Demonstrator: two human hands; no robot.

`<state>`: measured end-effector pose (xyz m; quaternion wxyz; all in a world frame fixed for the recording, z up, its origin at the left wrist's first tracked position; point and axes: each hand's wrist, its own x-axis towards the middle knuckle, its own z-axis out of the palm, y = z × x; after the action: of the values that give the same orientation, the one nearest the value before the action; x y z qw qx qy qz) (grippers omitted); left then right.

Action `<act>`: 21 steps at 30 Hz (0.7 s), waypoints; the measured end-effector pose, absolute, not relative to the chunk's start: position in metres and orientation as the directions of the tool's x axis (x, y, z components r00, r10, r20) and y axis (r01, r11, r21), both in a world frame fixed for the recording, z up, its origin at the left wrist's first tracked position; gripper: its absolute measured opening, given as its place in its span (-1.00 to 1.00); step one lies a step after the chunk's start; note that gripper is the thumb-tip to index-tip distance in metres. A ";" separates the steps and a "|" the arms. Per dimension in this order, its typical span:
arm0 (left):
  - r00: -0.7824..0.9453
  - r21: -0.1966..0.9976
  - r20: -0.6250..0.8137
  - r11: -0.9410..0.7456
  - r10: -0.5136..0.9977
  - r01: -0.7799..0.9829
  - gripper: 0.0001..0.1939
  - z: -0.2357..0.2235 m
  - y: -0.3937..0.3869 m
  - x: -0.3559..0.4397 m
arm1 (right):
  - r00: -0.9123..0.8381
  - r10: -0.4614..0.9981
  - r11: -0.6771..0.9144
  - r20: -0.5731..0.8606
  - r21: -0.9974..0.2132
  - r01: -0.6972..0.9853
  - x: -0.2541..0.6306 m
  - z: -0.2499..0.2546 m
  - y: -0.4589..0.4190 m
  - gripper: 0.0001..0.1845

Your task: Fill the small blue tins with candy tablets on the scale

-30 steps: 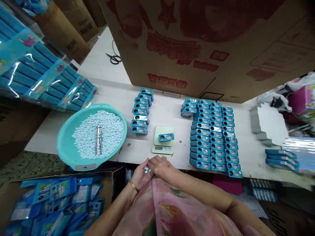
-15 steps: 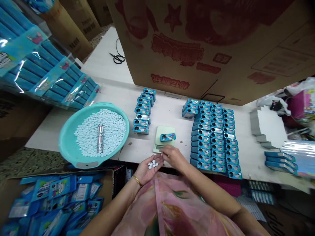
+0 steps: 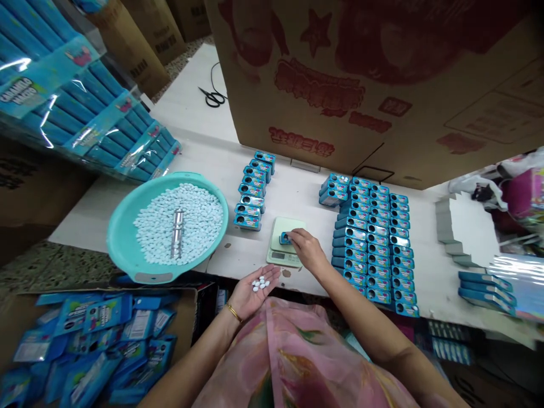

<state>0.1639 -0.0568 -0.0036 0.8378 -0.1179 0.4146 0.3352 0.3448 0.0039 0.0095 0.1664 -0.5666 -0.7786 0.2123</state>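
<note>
My left hand (image 3: pixel 251 294) lies palm up at the table's front edge, its fingers stretched out, with several small white candies (image 3: pixel 260 283) resting in the palm. To its upper right, my right hand (image 3: pixel 308 247) is over a small pale green scale (image 3: pixel 278 225). Its fingertips are pinched together at the top of a blue dispenser box (image 3: pixel 284 238) on the scale, covering most of that box. Whatever those fingers hold is hidden. On the left stands a turquoise basin (image 3: pixel 121 249) of white candies, with a silver metal cylinder (image 3: pixel 177 232) lying on them.
A short row of blue boxes (image 3: pixel 249 221) stands left of the scale, and several longer rows (image 3: pixel 356 246) stand on the right. Behind rises a big cardboard carton (image 3: pixel 331 119). Black scissors (image 3: pixel 215 100) lie at the back left. A carton below holds blue packets (image 3: pixel 102 317).
My right hand has left the left palm and reached up to the box on the scale. The left hand has opened out flat, exposing the candies. The view has shifted slightly.
</note>
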 end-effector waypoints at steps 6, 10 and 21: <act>0.469 -0.008 -0.764 0.720 0.444 -0.694 -0.82 -0.006 -0.059 0.167 | -0.444 0.896 0.363 0.022 -0.614 0.701 0.325 0.013 -0.040 -0.73; 0.491 -0.083 -0.784 0.720 0.380 -0.689 -0.81 -0.009 -0.064 0.169 | -0.599 0.797 0.467 -0.081 -0.547 0.695 0.304 0.020 -0.065 -0.71; 0.550 -0.082 -0.759 0.788 0.347 -0.611 -0.76 -0.004 -0.073 0.166 | -0.716 0.672 0.539 -0.190 -0.538 0.648 0.300 0.030 -0.072 -0.75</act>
<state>0.1662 -0.0727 -0.0040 0.8637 -0.1711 0.3846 0.2773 0.3003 -0.0724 0.0297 0.0198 -0.3764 -0.8769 0.2983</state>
